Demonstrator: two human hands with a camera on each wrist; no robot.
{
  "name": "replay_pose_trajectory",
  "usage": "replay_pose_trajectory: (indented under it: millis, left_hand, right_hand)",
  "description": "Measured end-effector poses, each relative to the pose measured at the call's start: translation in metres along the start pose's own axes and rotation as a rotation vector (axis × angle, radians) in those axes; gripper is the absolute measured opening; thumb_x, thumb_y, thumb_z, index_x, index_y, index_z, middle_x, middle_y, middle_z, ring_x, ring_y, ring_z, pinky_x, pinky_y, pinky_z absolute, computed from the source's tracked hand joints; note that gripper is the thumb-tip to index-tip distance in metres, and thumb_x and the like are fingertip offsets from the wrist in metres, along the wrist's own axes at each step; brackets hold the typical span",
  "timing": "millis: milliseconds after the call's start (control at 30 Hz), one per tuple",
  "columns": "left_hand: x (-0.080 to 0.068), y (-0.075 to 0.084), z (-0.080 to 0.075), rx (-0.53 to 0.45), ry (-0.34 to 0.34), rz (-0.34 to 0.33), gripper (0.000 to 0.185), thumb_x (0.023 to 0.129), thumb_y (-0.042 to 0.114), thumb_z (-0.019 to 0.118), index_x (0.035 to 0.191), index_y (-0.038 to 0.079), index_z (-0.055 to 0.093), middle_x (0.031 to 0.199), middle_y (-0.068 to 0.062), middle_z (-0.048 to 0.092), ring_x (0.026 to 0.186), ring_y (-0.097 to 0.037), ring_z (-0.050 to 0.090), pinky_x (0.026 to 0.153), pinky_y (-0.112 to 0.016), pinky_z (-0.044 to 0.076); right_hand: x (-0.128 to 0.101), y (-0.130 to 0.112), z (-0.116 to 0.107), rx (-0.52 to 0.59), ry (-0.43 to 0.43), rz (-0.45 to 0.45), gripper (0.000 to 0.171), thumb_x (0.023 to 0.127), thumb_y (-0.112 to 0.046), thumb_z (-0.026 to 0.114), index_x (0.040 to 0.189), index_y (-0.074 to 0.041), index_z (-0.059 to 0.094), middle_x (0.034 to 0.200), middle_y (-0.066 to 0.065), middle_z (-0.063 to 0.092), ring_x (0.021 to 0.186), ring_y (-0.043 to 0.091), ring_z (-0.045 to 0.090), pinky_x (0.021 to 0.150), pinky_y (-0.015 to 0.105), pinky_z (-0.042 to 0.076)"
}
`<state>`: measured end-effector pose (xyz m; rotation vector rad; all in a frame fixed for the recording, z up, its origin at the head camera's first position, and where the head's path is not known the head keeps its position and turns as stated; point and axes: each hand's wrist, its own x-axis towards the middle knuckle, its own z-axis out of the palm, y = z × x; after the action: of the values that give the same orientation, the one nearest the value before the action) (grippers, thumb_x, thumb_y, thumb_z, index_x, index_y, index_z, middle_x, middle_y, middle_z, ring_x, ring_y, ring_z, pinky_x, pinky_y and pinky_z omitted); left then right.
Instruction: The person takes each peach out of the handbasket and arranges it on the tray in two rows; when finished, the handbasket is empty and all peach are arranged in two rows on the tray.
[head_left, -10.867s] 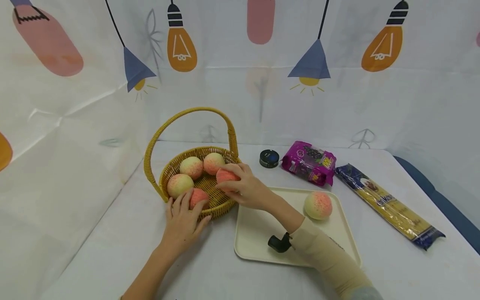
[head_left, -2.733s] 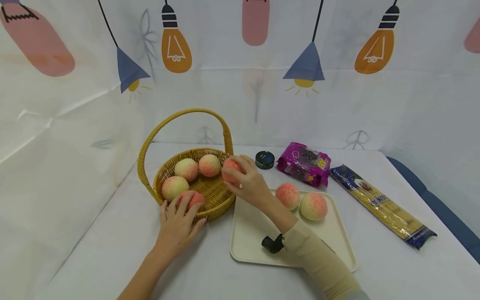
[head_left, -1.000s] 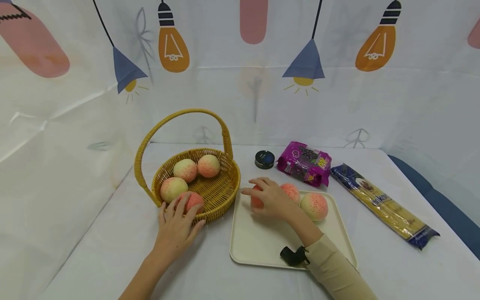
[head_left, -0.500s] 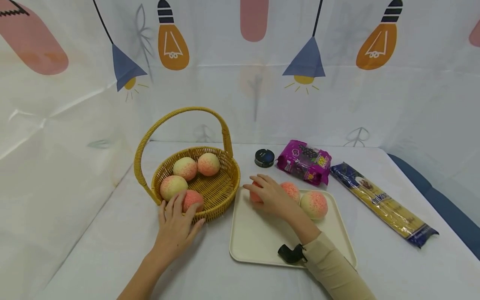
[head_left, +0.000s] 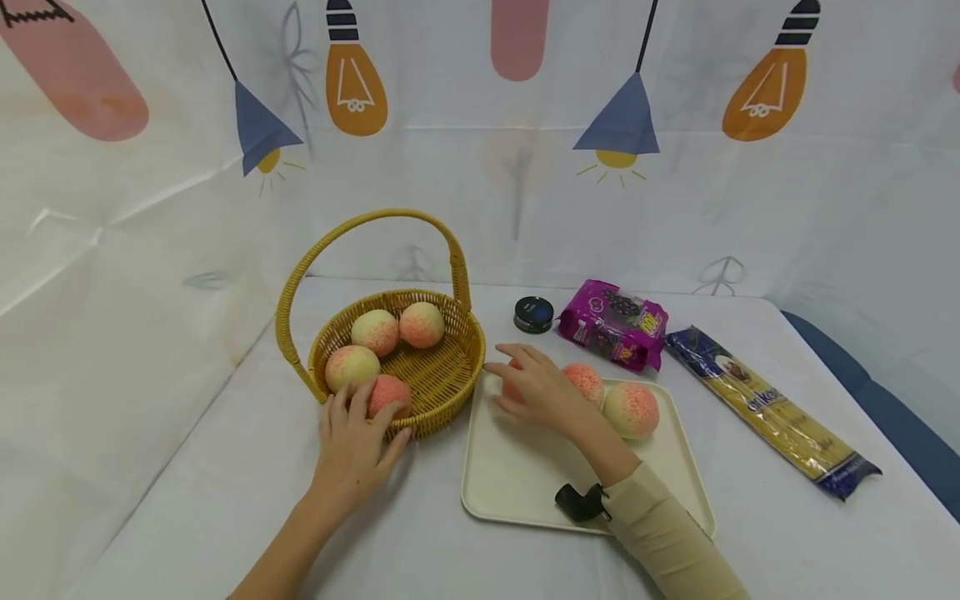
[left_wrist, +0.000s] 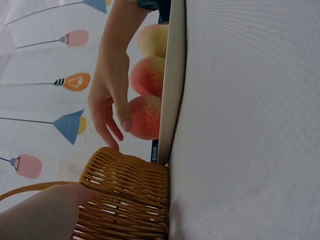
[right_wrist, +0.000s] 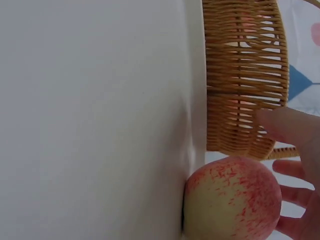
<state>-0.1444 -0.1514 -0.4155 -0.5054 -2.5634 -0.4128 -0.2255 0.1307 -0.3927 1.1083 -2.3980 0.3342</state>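
Leftmost, your left hand [head_left: 352, 446] rests with relaxed, spread fingers against the near rim of the wicker basket [head_left: 442, 379], its fingertips touching the reddest peach [head_left: 388, 393] just inside that rim. It curls round nothing. Three more peaches sit in the basket: a pale one [head_left: 351, 367] beside the red one, and two [head_left: 375, 331] [head_left: 422, 324] toward the far side, under the arched handle [head_left: 360, 227].

Next to the basket lies a cream tray [head_left: 525, 475], nearly touching it. Your right hand [head_left: 536, 387] is over the tray's far left corner, fingers loosely spread and draped on a peach [left_wrist: 146, 117] that rests on the tray against its rim. The left wrist view shows the fingers straight beside the fruit, thumb touching it, not clasping it. Two more peaches [head_left: 585, 382] [head_left: 632, 410] lie in a row to its right on the tray.

Beyond the tray sit a small black round tin [head_left: 534, 313] and a purple snack packet [head_left: 613, 323]. Farthest right lies a long blue and yellow packet [head_left: 772, 411].
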Motion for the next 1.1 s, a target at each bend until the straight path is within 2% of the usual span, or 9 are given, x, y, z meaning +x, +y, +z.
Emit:
replay_pose_trajectory:
  millis: [200,333,467,533,667,833,1000,1100]
  left_hand:
    - [0.004,0.0,0.001,0.034,0.037,0.008,0.04,0.079,0.034,0.066,0.109,0.01,0.057,0.132,-0.024,0.038,0.123,-0.048,0.025,0.099,-0.061,0.015]
    - [0.004,-0.002,0.001,0.054,0.046,0.008,0.052,0.077,0.034,0.068,0.116,0.007,0.048,0.131,-0.024,0.038,0.123,-0.046,0.025,0.099,-0.06,0.015]
    - [0.005,-0.003,0.0,0.062,0.049,0.001,0.06,0.076,0.032,0.07,0.123,0.005,0.044,0.13,-0.025,0.037,0.123,-0.044,0.027,0.1,-0.058,0.016]
    - [0.005,-0.004,-0.001,0.065,0.062,0.004,0.064,0.075,0.029,0.071,0.126,0.002,0.043,0.129,-0.026,0.038,0.121,-0.044,0.029,0.1,-0.058,0.018]
    - [0.005,-0.007,0.001,0.079,0.091,0.022,0.07,0.072,0.027,0.074,0.127,-0.002,0.043,0.125,-0.029,0.041,0.118,-0.045,0.034,0.098,-0.058,0.022]
    - [0.001,-0.008,0.003,0.081,0.093,0.028,0.072,0.071,0.027,0.075,0.128,-0.003,0.042,0.125,-0.03,0.041,0.117,-0.045,0.034,0.099,-0.057,0.021]
    - [-0.002,-0.008,0.005,0.085,0.103,0.038,0.074,0.071,0.027,0.076,0.128,-0.003,0.041,0.126,-0.029,0.04,0.117,-0.045,0.035,0.098,-0.057,0.021]
    - [-0.002,-0.007,0.005,0.088,0.123,0.049,0.076,0.07,0.026,0.076,0.129,-0.004,0.04,0.126,-0.029,0.04,0.116,-0.045,0.036,0.097,-0.057,0.023]
  right_hand:
    - [0.01,-0.004,-0.001,-0.014,0.105,-0.045,0.02,0.078,-0.015,0.069,0.097,-0.008,0.067,0.114,0.017,0.057,0.103,0.028,0.055,0.086,0.038,0.045]
    - [0.018,-0.01,-0.001,0.038,0.151,-0.091,0.008,0.076,-0.008,0.069,0.083,-0.009,0.067,0.108,0.015,0.06,0.1,0.026,0.056,0.082,0.036,0.048]
    - [0.028,-0.021,0.0,0.122,0.164,-0.159,0.008,0.076,-0.006,0.069,0.083,-0.009,0.066,0.105,0.012,0.06,0.099,0.024,0.057,0.078,0.03,0.049]
    - [0.033,-0.025,0.002,0.168,0.144,-0.199,0.01,0.078,-0.003,0.066,0.086,-0.008,0.067,0.104,0.012,0.06,0.098,0.023,0.056,0.081,0.028,0.048]
    - [0.042,-0.034,0.006,0.242,0.046,-0.261,0.019,0.081,0.006,0.059,0.094,-0.005,0.067,0.106,0.012,0.059,0.1,0.022,0.055,0.087,0.026,0.044]
    - [0.058,-0.044,0.013,0.303,-0.026,-0.326,0.027,0.081,0.012,0.056,0.098,-0.006,0.067,0.109,0.011,0.058,0.103,0.022,0.055,0.091,0.024,0.041]
    - [0.075,-0.054,0.022,0.31,-0.069,-0.366,0.027,0.083,0.009,0.056,0.103,-0.006,0.066,0.111,0.013,0.058,0.105,0.025,0.054,0.094,0.024,0.039]
    - [0.083,-0.059,0.026,0.278,-0.107,-0.387,0.027,0.084,0.004,0.058,0.108,-0.006,0.065,0.114,0.013,0.057,0.108,0.023,0.053,0.096,0.023,0.036]
